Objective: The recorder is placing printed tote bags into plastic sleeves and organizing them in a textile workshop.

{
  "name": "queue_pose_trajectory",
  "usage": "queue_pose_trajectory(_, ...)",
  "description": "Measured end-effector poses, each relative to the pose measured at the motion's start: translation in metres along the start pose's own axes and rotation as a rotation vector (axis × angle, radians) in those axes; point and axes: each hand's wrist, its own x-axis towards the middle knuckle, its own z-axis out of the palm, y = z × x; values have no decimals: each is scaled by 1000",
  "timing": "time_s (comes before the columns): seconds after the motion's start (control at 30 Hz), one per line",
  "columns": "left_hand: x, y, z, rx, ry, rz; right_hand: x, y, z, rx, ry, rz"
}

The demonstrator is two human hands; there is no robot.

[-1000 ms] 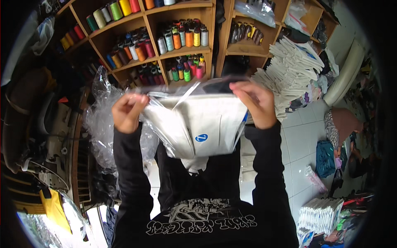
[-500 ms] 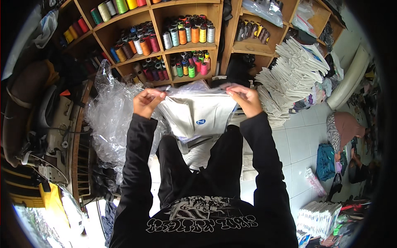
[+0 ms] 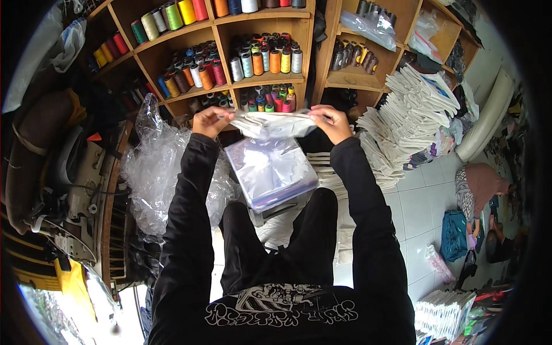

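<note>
My left hand (image 3: 211, 121) and right hand (image 3: 333, 123) pinch opposite ends of a white bundle (image 3: 275, 123), by the far edge of some clear sleeves (image 3: 273, 169). Crumpled plastic (image 3: 158, 178) sits left, folded cloths (image 3: 411, 106) right; spools (image 3: 258, 62) stand in the shelf (image 3: 265, 79) on the far side.

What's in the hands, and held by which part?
An off-white folded fabric item, apparently plastic-wrapped; left hand and right hand pinch its opposite ends.

Spools (image 3: 257, 62) on shelf (image 3: 261, 26) beyond packet (image 3: 275, 123)
</note>
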Motion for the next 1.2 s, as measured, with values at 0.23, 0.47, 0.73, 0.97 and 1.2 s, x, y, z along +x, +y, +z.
queue_pose_trajectory(0.23,-107,-121,-28,629,-88,187,-90,98,41,-392,-92,-196)
queue_pose_trajectory(0.47,-231,-174,-24,848,-147,-16,-183,142,72,-560,-173,-87)
queue_pose_trajectory(0.73,-273,-179,-30,-61,350,-534,-187,96,83,-698,-129,-133)
queue_pose_trajectory(0.97,-252,-182,-8,-170,499,-909,-176,73,177,-392,-245,-5)
queue_pose_trajectory(1.2,-258,-189,-7,-349,565,-879,-174,101,262,-323,-282,109)
